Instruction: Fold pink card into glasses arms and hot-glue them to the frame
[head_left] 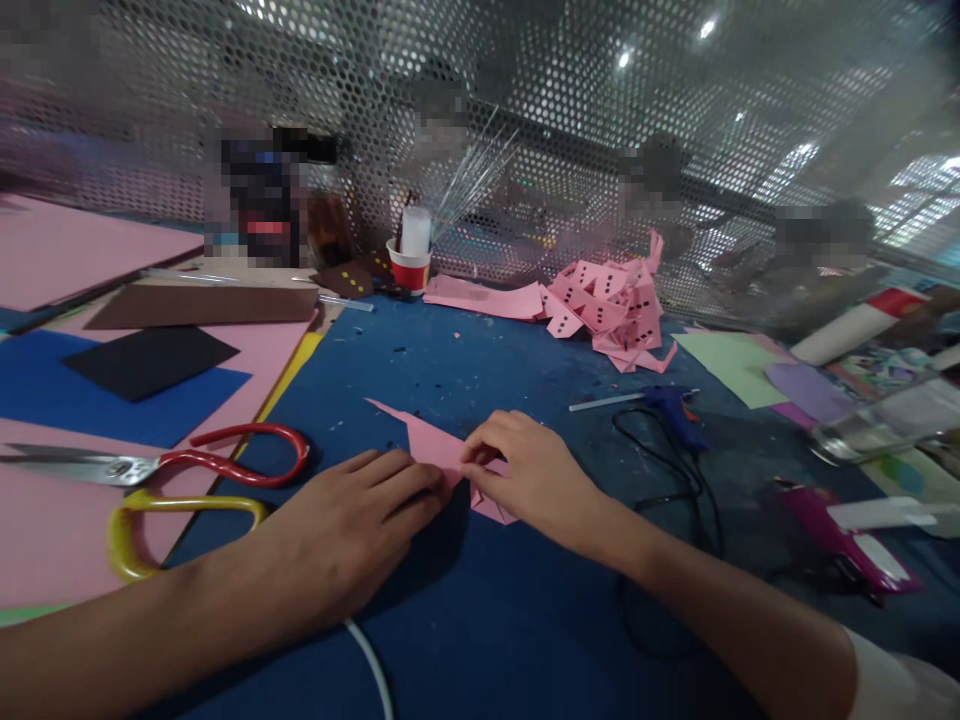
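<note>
A folded piece of pink paper point(435, 440) lies on the blue tabletop between my hands, a thin point sticking out at its far left. My left hand point(367, 525) rests on its near left edge, fingers bent and pressed together on the paper. From the right, my right hand point(536, 480) pinches the paper between thumb and fingers. A small folded flap shows beneath that hand. The exact folds under the fingertips are hidden. Beside my left hand lie metal scissors point(118, 470) with a red handle; a yellow handle loop point(131, 545) shows just below.
Behind stand a pink folded-paper model point(607, 305) with black marks and a red-and-white cup point(409, 268). To the right lie a blue glue gun point(675, 412) with its cord, a magenta tool point(851, 540) and a glass jar point(885, 415). Coloured sheets point(172, 400) cover the left.
</note>
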